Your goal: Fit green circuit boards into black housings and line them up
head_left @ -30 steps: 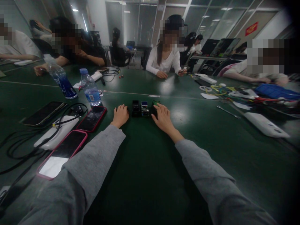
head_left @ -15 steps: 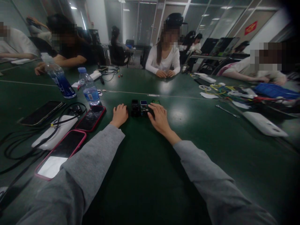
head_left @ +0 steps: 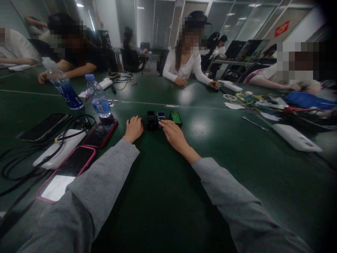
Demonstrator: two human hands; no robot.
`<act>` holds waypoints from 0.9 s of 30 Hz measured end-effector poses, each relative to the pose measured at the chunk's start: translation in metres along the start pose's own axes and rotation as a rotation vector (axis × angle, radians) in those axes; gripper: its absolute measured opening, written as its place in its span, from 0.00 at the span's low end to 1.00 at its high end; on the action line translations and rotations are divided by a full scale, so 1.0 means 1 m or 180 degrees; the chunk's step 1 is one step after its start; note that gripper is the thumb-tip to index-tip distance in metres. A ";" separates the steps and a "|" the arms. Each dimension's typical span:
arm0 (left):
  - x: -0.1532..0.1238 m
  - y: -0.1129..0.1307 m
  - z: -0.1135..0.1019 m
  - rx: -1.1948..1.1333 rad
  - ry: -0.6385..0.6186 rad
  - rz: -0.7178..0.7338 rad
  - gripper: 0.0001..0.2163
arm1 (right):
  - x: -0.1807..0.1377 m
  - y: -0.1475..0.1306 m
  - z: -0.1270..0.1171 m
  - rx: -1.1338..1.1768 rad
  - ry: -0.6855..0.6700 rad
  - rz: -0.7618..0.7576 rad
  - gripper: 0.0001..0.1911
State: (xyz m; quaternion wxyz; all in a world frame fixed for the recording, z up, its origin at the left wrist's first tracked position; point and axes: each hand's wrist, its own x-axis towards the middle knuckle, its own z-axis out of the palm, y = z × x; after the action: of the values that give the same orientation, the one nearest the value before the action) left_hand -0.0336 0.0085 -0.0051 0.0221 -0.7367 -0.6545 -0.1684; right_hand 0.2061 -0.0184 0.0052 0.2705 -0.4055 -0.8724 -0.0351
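Three small electronic pieces stand in a row on the dark green table (head_left: 147,182). On the left is a black boxy device (head_left: 151,120). Beside it is a small module with a screen (head_left: 160,115), and at the right a black case with a green circuit board (head_left: 175,117). My right hand (head_left: 172,134) reaches over the lower part of the screen module, fingers stretched out and fingertips on or just above it, hiding part of it. My left hand (head_left: 133,128) rests on the table just left of the black device, fingers loosely spread, holding nothing.
Left lie phones (head_left: 101,132), a white power bank (head_left: 61,147) with black cables, and two bottles (head_left: 99,98). Right are a wrench (head_left: 255,123), a white device (head_left: 296,137), tangled wires and a blue tray (head_left: 312,101). Several people sit around the table.
My right hand has shifted left from the green board onto the screen module, uncovering the board. My left hand stays put. The person opposite has moved their hands apart.
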 end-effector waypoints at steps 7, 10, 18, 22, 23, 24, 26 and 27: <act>0.001 -0.002 0.003 0.0029 0.0011 0.0018 0.22 | 0.000 -0.001 0.002 -0.0199 0.0001 -0.0033 0.25; 0.002 -0.003 0.005 -0.0001 0.0009 0.0011 0.22 | -0.001 -0.004 0.000 -0.0220 -0.0096 -0.0056 0.28; 0.004 -0.007 0.007 -0.0031 -0.0009 0.0051 0.22 | -0.003 0.018 -0.002 -0.0433 0.0479 0.0686 0.25; 0.004 -0.008 0.009 -0.0020 0.0015 0.0048 0.22 | -0.006 0.037 0.002 -0.0132 0.0242 0.0972 0.24; 0.004 -0.008 0.009 -0.0021 0.0016 0.0046 0.22 | -0.006 0.038 0.002 -0.0089 0.0210 0.0974 0.24; 0.004 -0.008 0.009 -0.0029 0.0012 0.0050 0.22 | -0.006 0.038 0.002 -0.0072 0.0209 0.0959 0.23; 0.004 -0.009 0.009 -0.0056 -0.0006 0.0048 0.22 | -0.005 0.037 0.000 -0.0071 0.0246 0.0916 0.22; 0.004 -0.009 0.009 -0.0073 -0.0010 0.0045 0.22 | -0.005 0.037 -0.002 -0.0063 0.0259 0.0898 0.22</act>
State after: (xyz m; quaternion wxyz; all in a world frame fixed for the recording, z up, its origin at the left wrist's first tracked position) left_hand -0.0396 0.0159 -0.0138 0.0137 -0.7418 -0.6473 -0.1746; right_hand 0.2365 0.0026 -0.0019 0.3039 -0.5251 -0.7947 -0.0218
